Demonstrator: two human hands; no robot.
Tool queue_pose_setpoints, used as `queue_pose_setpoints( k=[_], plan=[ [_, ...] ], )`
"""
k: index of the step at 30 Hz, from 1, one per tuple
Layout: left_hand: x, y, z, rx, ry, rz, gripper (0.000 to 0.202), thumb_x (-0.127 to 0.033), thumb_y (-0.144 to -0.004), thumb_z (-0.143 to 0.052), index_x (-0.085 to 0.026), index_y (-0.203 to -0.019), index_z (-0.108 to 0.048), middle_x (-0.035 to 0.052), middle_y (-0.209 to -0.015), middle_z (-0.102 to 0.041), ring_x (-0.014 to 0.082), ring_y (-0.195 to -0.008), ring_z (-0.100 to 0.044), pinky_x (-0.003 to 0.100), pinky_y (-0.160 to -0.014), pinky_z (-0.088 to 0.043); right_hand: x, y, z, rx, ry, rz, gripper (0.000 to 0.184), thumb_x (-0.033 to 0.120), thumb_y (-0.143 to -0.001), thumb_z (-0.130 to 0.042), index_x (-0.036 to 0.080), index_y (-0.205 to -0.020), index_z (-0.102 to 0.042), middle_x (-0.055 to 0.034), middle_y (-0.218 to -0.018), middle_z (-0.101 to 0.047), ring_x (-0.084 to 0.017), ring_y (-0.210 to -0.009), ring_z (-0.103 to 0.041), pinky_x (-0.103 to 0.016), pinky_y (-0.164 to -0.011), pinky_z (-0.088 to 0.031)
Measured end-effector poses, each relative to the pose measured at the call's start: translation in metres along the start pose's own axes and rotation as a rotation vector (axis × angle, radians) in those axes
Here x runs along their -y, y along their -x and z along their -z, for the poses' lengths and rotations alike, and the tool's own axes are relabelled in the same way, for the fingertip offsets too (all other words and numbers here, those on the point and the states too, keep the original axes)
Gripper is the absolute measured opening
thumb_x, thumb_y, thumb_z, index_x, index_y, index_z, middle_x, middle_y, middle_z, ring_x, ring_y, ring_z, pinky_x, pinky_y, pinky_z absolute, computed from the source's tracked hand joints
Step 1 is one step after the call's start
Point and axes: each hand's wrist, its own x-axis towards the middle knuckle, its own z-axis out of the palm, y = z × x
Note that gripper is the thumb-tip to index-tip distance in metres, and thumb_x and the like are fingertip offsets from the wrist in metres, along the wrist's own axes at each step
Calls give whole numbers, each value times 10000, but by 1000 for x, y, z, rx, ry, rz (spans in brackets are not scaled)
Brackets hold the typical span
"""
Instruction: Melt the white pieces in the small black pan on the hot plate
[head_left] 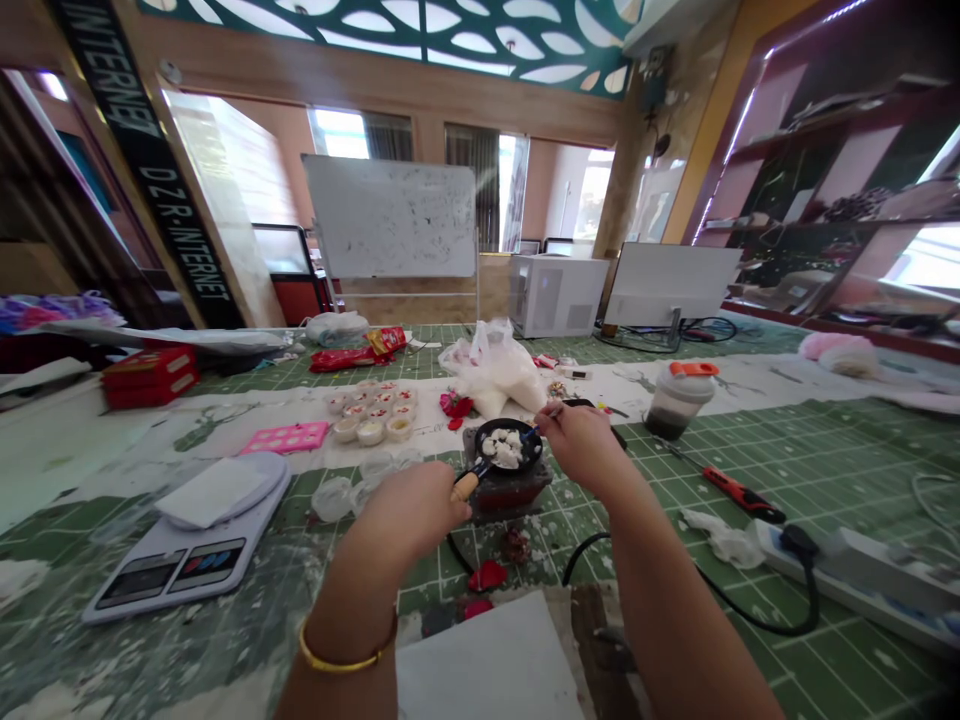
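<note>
1. Head view, the only one. Main item: small black frying pan (511,446), sitting on a small red burner (510,492), centre of the table, just ahead of you.
2. Long axis: the wooden handle (465,486) runs diag from pan down-left, toward you. Its end is in your L hand (414,512), so L is nearest the handle, R nearest the pan's bowl.
3. L hand: clamped on wooden handle, gold bangle (349,650) on wrist.
4. R hand (577,448): apart from L, fingers pinched on a thin utensil (541,426), tip reaching to the pan's right rim. Exact utensil type unclear, too small.
5. Pan contents: white lumps (502,448), heaped mid-pan, pale, no browning visible. Can't tell what they are.
6. Nearby: cups w/ white contents (367,415) and pink mould (285,437) to your left, white bag (495,370) beyond pan, jar w/ orange lid (679,398) to your right, digital scale (184,545) far left.
</note>
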Motion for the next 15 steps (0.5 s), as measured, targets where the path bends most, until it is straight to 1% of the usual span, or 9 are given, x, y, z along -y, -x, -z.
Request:
queue_pose_setpoints(
  k=[2, 4, 6, 9, 12, 13, 14, 15],
  plan=[
    [0, 0, 0, -6, 1, 2, 262, -432, -681, -446, -201, -690, -569, 51, -729, -622, 180, -611, -550, 250, -487, -298, 1, 1, 1, -16, -10, 7, 325, 303, -843, -314, 175, -791, -607, -69, -800, -652, -187, -835, -556, -314, -796, -276],
    [0, 1, 0, -3, 1, 8, 252, -425, -677, -450, -200, -683, -564, 49, -717, -620, 175, -595, -545, 246, -473, -287, 1, 3, 3, -47, -26, 16, 323, 302, -848, -304, 179, -821, -602, -61, -812, -651, -177, -846, -552, -306, -801, -273],
    [0, 1, 0, 3, -2, 8, 244, -417, -673, -452, -198, -677, -560, 46, -698, -617, 174, -586, -543, 246, -462, -279, 2, 3, 4, -29, -11, 30, 304, 298, -841, -321, 173, -842, -597, -66, -811, -650, -180, -839, -554, -302, -783, -281],
    [1, -1, -2, 2, -4, -5, 244, -405, -675, -448, -191, -681, -567, 52, -705, -617, 169, -593, -544, 247, -471, -289, 2, 3, 5, 18, 24, 28, 302, 295, -832, -335, 160, -808, -604, -83, -793, -648, -194, -826, -559, -310, -769, -289],
    [2, -2, 0, 2, 20, 3, 269, -412, -691, -436, -185, -683, -578, 60, -712, -618, 172, -600, -546, 251, -486, -318, 1, 5, 7, -12, -12, 25, 332, 298, -845, -304, 171, -792, -606, -71, -807, -647, -179, -855, -552, -300, -801, -278],
    [3, -1, 2, -20, 40, 3, 291, -428, -700, -429, -182, -691, -584, 63, -716, -620, 179, -617, -549, 258, -501, -335, 1, 5, 8, -14, -16, 26, 334, 301, -846, -303, 172, -794, -606, -70, -815, -646, -177, -861, -550, -298, -806, -276],
    [2, 1, 5, -73, 79, 2, 315, -448, -711, -424, -181, -725, -591, 64, -745, -623, 188, -656, -555, 267, -530, -360, 1, 6, 9, -6, -10, 28, 327, 302, -844, -310, 169, -802, -605, -74, -821, -646, -180, -860, -550, -300, -803, -278],
    [2, 6, 9, -154, 137, 2, 344, -466, -729, -408, -181, -782, -595, 65, -796, -625, 196, -712, -557, 279, -577, -385, 1, 6, 10, 9, 3, 26, 315, 303, -838, -323, 164, -812, -605, -80, -823, -645, -188, -854, -551, -305, -794, -282]
  ],
)
